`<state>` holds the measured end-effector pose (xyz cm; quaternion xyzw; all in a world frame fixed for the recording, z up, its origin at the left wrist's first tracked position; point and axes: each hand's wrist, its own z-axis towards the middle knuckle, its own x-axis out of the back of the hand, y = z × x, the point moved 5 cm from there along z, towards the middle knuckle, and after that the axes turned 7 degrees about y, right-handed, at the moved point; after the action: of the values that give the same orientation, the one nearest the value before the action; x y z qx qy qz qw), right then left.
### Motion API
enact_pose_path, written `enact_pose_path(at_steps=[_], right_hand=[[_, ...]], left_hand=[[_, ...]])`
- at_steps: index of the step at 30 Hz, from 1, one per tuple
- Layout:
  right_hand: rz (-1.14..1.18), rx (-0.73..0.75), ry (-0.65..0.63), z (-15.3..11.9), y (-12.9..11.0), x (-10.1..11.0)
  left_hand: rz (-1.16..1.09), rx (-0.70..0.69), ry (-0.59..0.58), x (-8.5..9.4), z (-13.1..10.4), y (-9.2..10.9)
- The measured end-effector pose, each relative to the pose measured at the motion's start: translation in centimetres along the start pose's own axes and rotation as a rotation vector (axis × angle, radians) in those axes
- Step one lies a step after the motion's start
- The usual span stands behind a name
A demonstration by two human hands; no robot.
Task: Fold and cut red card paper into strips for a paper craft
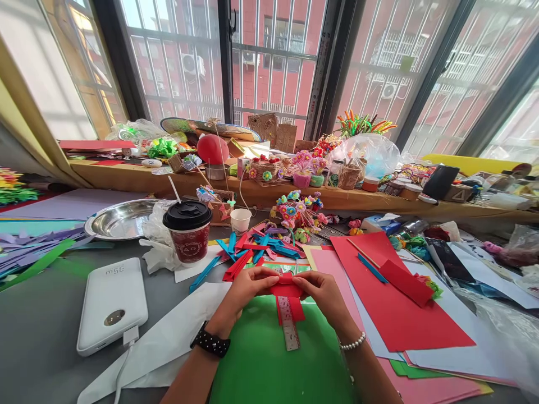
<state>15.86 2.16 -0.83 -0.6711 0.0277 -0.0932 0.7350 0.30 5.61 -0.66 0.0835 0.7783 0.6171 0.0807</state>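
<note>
My left hand (251,287) and my right hand (316,287) pinch the two ends of a small red paper piece (287,288), which looks folded along its upper edge. Below it, a metal ruler (288,325) lies on the green surface (252,359), partly over another red paper piece (297,310). Just beyond my hands is a pile of blue (269,244) and red folded strips. The fingertips of both hands are closed on the paper.
A lidded cup (187,241), a white power bank (113,306) with a cable and a metal plate (122,221) are on the left. Red sheets (404,297) lie right. Behind stand a paper cup (241,220) and colourful flowers (297,209).
</note>
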Motion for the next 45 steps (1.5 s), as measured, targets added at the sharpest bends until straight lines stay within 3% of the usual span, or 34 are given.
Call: enact_pose_path(at_steps=[8, 14, 34, 45], right_hand=[[-0.014, 0.009, -0.022, 0.1, 0.3, 0.0], [-0.033, 0.026, -0.062, -0.1, -0.2, -0.4], [-0.118, 0.058, -0.052, -0.1, -0.1, -0.6], [-0.088, 0.025, -0.031, 0.0, 0.2, -0.3]], left_hand=[[0.04, -0.004, -0.021, 0.0, 0.3, -0.3], [0.087, -0.012, -0.108, -0.6, 0.1, -0.5], [0.155, -0.031, 0.016, 0.0, 0.6, -0.8], [0.175, 0.01, -0.067, 0.4, 0.3, -0.1]])
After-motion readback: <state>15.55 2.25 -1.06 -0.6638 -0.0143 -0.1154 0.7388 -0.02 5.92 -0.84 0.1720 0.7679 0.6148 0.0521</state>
